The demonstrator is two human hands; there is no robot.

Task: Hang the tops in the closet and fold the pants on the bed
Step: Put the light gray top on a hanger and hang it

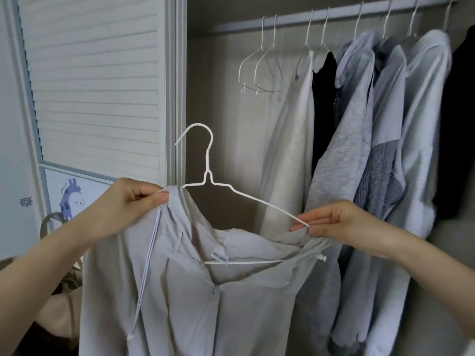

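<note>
Hoodie [195, 299]: soft, light, limp grey top, draped half onto hanger [232, 192], below and left of rail [334, 15].
Left hand [128, 204]: pinches hoodie's shoulder at hanger's covered end.
Right hand [341, 224]: pinches hanger's bare tip with collar cloth.
Handling: likely slides off wire; best held at shoulder seams.

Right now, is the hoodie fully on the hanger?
No. The hoodie covers the hanger's left shoulder only; the right arm is bare.
</note>
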